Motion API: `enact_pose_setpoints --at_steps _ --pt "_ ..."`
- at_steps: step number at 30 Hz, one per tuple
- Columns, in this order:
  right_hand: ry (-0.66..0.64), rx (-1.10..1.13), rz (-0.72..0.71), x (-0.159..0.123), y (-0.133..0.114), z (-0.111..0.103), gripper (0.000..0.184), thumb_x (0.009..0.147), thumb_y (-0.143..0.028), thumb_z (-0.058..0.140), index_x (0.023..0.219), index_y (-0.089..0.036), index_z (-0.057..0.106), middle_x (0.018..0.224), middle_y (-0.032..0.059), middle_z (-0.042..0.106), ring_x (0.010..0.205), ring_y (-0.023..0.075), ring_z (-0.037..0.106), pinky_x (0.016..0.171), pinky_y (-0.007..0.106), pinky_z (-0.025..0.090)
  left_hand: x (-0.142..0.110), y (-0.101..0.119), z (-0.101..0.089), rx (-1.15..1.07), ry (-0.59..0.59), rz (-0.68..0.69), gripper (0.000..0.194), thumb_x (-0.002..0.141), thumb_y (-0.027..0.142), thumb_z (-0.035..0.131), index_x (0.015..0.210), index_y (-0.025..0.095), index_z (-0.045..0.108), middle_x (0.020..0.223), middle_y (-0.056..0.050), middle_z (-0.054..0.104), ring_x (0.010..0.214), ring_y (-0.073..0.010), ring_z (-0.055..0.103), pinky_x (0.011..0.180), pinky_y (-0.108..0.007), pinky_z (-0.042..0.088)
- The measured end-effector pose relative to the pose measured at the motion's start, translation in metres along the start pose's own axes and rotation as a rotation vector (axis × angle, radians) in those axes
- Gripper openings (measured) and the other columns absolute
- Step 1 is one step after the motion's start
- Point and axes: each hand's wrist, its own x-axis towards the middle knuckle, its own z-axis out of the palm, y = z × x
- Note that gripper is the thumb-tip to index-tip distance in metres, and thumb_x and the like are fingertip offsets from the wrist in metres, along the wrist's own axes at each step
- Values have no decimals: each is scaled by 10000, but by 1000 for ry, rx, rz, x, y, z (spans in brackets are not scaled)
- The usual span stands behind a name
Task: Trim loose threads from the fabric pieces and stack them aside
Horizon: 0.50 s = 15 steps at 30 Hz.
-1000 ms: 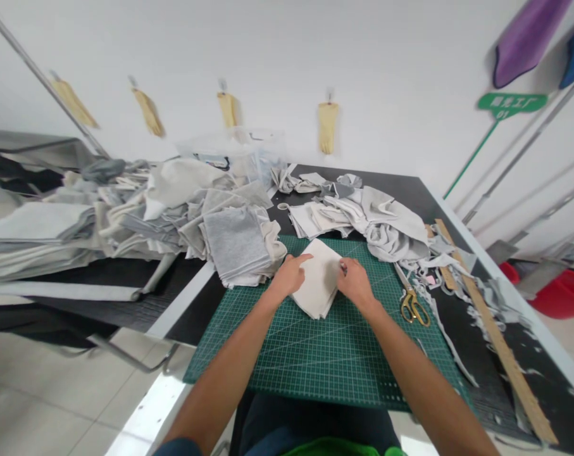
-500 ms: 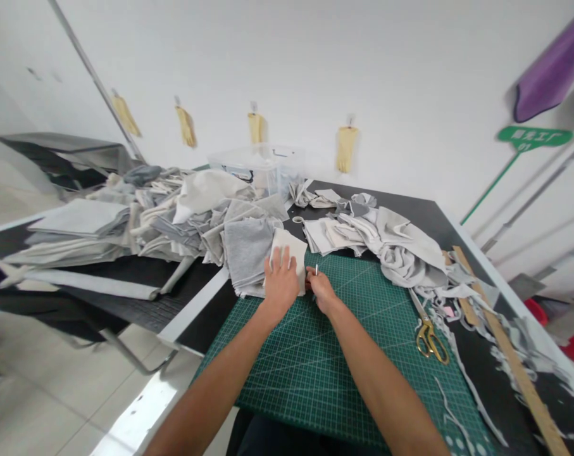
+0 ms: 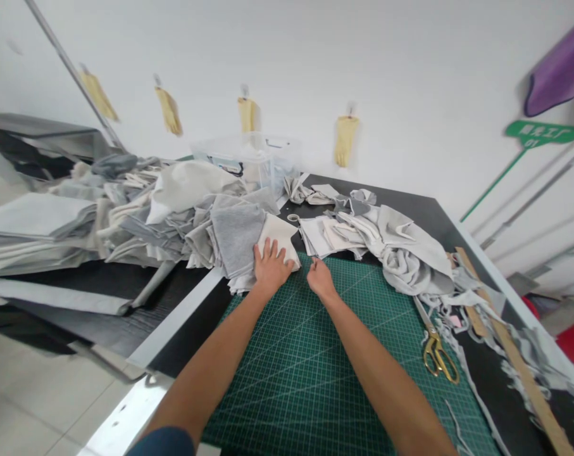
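Observation:
My left hand (image 3: 269, 266) lies flat with its fingers spread on a folded cream cloth piece (image 3: 281, 233). That piece rests on top of a stack of grey cloth squares (image 3: 234, 233) at the far left corner of the green cutting mat (image 3: 315, 373). My right hand (image 3: 319, 279) sits on the mat just right of the cream piece, with its fingers curled in. What the fingers hold, if anything, is hidden.
A heap of grey and cream cloth (image 3: 400, 244) lies beyond the mat on the right, and a larger pile (image 3: 125, 209) spreads to the left. Gold-handled scissors (image 3: 439, 358) and a wooden ruler (image 3: 514, 354) lie at the right. A clear plastic box (image 3: 249, 158) stands at the back.
Both hands carried the cream piece from the middle of the mat to the left and set it on the grey stack. My view turned left with them.

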Motion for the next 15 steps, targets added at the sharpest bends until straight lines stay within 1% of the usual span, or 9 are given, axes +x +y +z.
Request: enact_pose_setpoints --at_steps 3,6,8,11,13,15 --pt "45 -53 19 2 11 -17 429 974 -155 407 1326 -111 648 1342 196 664 1314 272 602 1150 371 398 16 0 5 -48 -9 -8 550 937 399 536 1419 152 627 1661 -208 384 1629 -373 54 1239 -631 -113" --pt "85 -94 40 0 24 -37 446 973 -145 401 1348 -121 641 1336 183 670 1316 268 601 1158 377 394 27 10 7 -74 -21 -40 557 930 377 523 1418 130 626 1659 -219 382 1630 -381 11 1228 -645 -135" --pt "108 -116 55 -1 32 -49 447 982 -153 393 1355 -114 637 1351 191 666 1320 273 599 1160 386 397 30 25 8 -71 -27 -75 551 913 348 533 1394 103 645 1644 -245 393 1624 -408 -3 1215 -664 -154" --pt "135 -138 73 0 42 -64 434 1002 -187 379 1328 -102 653 1341 214 668 1296 292 618 1137 395 423 29 53 8 -70 -4 -105 521 881 256 541 1348 68 674 1595 -287 440 1608 -462 2 1181 -718 -175" --pt "154 -143 83 3 50 -73 435 1012 -211 375 1322 -99 658 1336 223 669 1290 297 624 1127 391 431 28 73 10 -112 26 -96 508 867 181 525 1331 42 677 1531 -315 497 1600 -479 20 1173 -741 -163" --pt "171 -144 90 7 58 -81 447 1020 -229 364 1333 -88 651 1340 230 666 1290 293 628 1119 381 436 31 93 14 -212 58 -64 523 860 142 523 1351 9 647 1505 -342 506 1594 -494 35 1187 -745 -120"
